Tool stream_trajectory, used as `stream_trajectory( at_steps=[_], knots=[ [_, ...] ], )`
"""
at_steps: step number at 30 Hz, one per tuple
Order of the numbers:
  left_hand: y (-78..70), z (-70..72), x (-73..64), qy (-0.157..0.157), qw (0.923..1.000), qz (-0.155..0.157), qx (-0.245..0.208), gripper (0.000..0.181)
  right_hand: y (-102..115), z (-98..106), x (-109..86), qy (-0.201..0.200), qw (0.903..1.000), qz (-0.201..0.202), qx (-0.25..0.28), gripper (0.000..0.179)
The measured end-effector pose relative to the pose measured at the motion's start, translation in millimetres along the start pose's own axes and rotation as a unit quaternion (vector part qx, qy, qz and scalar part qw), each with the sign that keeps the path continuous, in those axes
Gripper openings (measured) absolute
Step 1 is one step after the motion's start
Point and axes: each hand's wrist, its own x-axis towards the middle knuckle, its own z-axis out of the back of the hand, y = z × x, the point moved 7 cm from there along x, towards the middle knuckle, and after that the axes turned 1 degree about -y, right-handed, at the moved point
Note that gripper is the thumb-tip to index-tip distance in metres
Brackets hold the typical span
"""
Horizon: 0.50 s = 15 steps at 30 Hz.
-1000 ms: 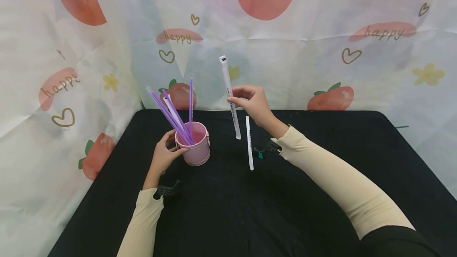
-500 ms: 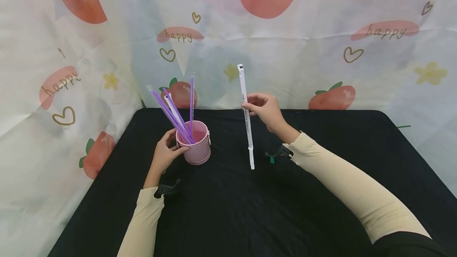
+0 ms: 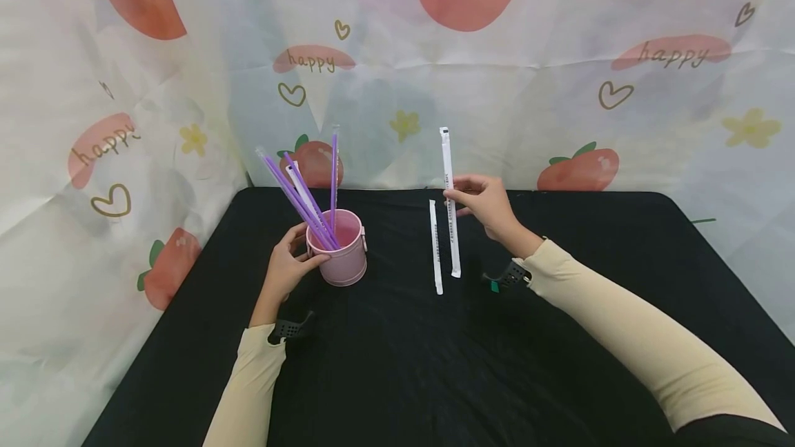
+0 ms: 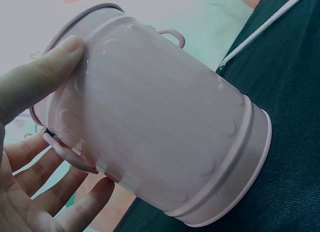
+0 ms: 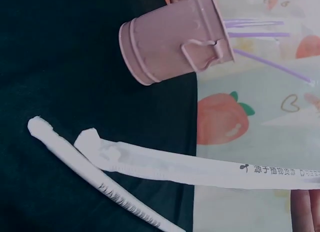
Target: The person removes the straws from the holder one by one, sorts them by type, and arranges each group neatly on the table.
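Observation:
My left hand (image 3: 287, 271) holds a small pink metal bucket (image 3: 345, 267) by its left side near the rim. Up close in the left wrist view, the thumb (image 4: 47, 72) presses the bucket's wall, with the fingers around the side by a handle. Several purple straws (image 3: 298, 199) in clear wrappers and a white-wrapped one (image 3: 299, 186) lean inside it. Between thumb and fingers, my right hand (image 3: 491, 207) pinches a paper-wrapped white straw (image 3: 453, 240), nearly upright. Just left of it a second white-wrapped straw (image 3: 437, 250) lies on the black cloth.
A black cloth (image 3: 385, 364) covers the table, whose back edge meets a printed fabric backdrop (image 3: 509, 102). Another fabric panel (image 3: 50, 254) stands along the left side. Dark straps (image 3: 292, 328) sit on both wrists.
My right hand has moved right and slightly lower with the white straw, passing across the one on the cloth. The left hand and bucket stay put.

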Motion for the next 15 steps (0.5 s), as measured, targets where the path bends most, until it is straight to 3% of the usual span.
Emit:
stream_trajectory(
  at_steps=[15],
  knots=[
    [4.1, 1.4, 1.9, -0.002, 0.9999, 0.006, 0.011, 0.067, -50.8, 25.0, -10.3, -0.036, 0.9946, -0.087, -0.044, 0.037]
  ],
)
